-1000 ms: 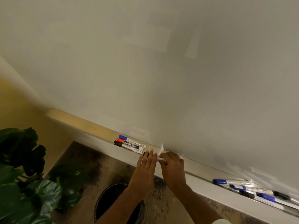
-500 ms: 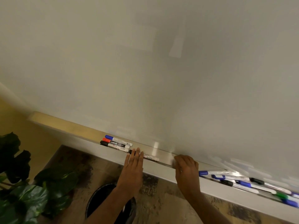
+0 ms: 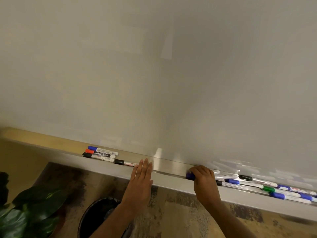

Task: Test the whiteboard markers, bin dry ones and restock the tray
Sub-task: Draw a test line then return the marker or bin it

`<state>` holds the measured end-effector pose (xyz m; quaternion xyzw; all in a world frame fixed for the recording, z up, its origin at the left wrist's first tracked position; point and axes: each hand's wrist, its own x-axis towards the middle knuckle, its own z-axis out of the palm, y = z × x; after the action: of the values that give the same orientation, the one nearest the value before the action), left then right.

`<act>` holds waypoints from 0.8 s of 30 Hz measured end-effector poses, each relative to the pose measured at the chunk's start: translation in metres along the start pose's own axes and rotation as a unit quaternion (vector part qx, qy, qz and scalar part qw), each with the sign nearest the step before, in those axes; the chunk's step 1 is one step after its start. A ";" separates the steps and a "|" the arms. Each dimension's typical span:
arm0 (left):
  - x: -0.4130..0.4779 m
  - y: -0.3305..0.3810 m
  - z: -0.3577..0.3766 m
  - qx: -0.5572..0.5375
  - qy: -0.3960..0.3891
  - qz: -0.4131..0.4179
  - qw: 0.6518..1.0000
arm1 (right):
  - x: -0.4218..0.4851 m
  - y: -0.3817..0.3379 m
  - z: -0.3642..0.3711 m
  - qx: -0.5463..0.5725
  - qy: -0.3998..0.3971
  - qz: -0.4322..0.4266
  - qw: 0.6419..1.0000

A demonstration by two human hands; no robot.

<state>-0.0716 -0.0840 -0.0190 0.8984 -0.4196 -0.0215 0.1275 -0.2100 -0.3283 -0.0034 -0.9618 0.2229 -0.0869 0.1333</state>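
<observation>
The left hand (image 3: 139, 182) lies flat, fingers straight, on the front lip of the marker tray (image 3: 169, 166). Its fingertips are just beside the end of a lone black-capped marker (image 3: 126, 162). The right hand (image 3: 204, 180) curls round a blue-capped marker (image 3: 190, 176) at the left end of a loose marker pile (image 3: 274, 188) lying in the tray. Further left, three markers (image 3: 101, 153), capped blue, red and black, lie side by side. The blank whiteboard (image 3: 154, 74) rises above. Under the left forearm a dark bin (image 3: 97, 219) stands beside a leafy plant (image 3: 25, 219).
</observation>
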 end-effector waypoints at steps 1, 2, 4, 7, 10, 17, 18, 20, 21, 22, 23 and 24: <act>0.001 0.004 0.000 -0.003 -0.007 -0.004 1.000 | 0.000 0.003 -0.001 -0.009 -0.002 -0.004 1.000; 0.002 0.007 -0.001 -0.008 -0.017 -0.010 1.000 | 0.001 0.006 -0.001 -0.015 -0.005 -0.007 1.000; 0.003 0.014 -0.004 -0.014 -0.031 -0.013 0.999 | 0.003 0.009 -0.001 -0.024 -0.010 -0.011 1.000; 0.005 0.023 -0.007 -0.029 -0.027 0.001 0.999 | 0.005 0.010 0.000 -0.025 0.003 -0.037 0.999; 0.006 0.034 -0.012 -0.083 0.000 0.002 0.997 | 0.007 0.002 -0.003 0.002 0.029 -0.061 0.998; 0.022 0.071 -0.053 -0.219 0.083 -0.004 0.972 | 0.007 -0.038 -0.039 0.092 0.136 -0.069 0.984; 0.024 0.079 -0.064 -0.255 0.080 -0.022 0.963 | 0.007 -0.044 -0.049 0.108 0.164 -0.067 0.978; 0.028 0.097 -0.087 -0.332 0.074 -0.057 0.939 | 0.007 -0.055 -0.069 0.136 0.211 -0.069 0.966; 0.031 0.107 -0.099 -0.368 0.074 -0.071 0.924 | 0.006 -0.059 -0.078 0.140 0.231 -0.070 0.960; 0.034 0.116 -0.110 -0.401 0.072 -0.088 0.909 | 0.006 -0.063 -0.088 0.140 0.250 -0.072 0.955; 0.036 0.125 -0.123 -0.434 0.067 -0.104 0.892 | 0.006 -0.065 -0.098 0.140 0.266 -0.075 0.951; 0.039 0.133 -0.135 -0.470 0.060 -0.115 0.873 | 0.005 -0.068 -0.109 0.144 0.277 -0.075 0.947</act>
<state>-0.1262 -0.1674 0.1470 0.7742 -0.2450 -0.1765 0.5562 -0.2024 -0.2957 0.1208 -0.8841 0.1635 -0.3911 0.1968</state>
